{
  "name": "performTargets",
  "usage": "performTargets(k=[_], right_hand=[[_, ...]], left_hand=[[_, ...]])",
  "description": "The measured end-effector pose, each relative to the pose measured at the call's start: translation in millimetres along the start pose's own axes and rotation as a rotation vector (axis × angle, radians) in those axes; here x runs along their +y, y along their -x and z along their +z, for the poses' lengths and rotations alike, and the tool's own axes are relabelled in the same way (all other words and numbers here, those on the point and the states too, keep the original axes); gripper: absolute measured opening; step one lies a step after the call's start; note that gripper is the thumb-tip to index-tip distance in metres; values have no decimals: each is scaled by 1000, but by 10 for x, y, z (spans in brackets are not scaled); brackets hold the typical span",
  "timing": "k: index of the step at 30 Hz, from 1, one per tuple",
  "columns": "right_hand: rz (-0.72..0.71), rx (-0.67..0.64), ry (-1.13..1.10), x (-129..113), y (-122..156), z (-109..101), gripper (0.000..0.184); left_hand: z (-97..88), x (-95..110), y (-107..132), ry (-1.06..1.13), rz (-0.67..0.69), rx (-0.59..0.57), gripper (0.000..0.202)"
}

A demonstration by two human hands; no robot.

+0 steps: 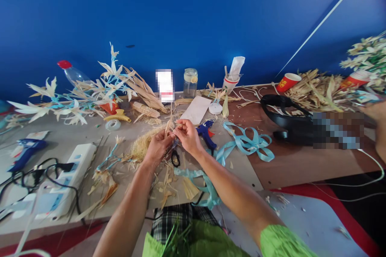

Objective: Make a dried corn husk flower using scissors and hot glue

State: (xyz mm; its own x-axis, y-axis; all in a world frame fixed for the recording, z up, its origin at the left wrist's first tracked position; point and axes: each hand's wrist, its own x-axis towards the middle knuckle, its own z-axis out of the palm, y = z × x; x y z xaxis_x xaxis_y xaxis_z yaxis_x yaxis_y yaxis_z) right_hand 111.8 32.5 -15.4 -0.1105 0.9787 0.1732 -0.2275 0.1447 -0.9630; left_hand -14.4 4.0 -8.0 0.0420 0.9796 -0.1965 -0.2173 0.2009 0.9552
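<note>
Over the middle of the table, my left hand [158,144] is closed, thumb and fingers pinching a pale strip of corn husk [169,127] that stands up from them. My right hand [188,136] meets it from the right, its fingertips pinched together at the same husk; the finest detail between them is too small to make out. Just below the hands lie scissors with black handles [175,159]. A tangle of corn silk [140,146] rests beside my left hand. Close to my right hand is a blue glue gun [206,134].
Light blue ribbon [259,144] curls on the right. Left are a power strip [70,176], a second glue gun [27,150] and husk-flower branches [78,104]. Behind stand a phone [165,86] and a jar [190,84]. Another person's hand [376,116] shows far right, near a black headset [289,116].
</note>
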Motion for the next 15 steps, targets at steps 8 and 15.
performTargets(k=[8,15], right_hand=[[110,103,-138,-26,-30,-8,34],[142,228,-173,-46,-86,-72,35]], left_hand=[[24,44,25,-17,49,62,28],[20,65,31,-120,130,122,27]])
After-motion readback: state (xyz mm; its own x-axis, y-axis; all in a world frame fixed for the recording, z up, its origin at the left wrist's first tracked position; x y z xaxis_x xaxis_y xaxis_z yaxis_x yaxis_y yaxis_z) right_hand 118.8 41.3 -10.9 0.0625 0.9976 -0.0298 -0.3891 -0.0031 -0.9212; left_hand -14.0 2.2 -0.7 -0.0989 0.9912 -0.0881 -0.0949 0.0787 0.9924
